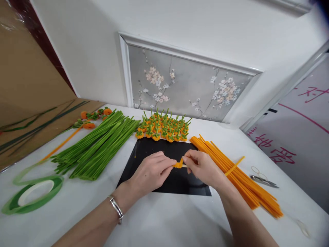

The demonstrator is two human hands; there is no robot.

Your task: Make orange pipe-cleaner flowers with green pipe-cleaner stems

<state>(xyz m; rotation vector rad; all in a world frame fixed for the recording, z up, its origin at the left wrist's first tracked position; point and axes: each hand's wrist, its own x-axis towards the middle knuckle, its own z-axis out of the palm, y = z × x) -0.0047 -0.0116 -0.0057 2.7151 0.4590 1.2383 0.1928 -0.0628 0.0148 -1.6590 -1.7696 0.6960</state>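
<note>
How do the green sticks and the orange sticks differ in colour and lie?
The green sticks lie left of the black mat; the orange sticks lie mostly to its right.
The green sticks slant up to the right, the orange sticks up to the left.
The green sticks form a broad pile, the orange sticks a narrower one, with one stick lying askew.
Both are long, thin and piled on the white table.

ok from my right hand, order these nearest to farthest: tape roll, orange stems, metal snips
From your right hand:
1. orange stems, just right of it, partly behind the forearm
2. metal snips, farther right, past the stems
3. green tape roll, far left side
</note>
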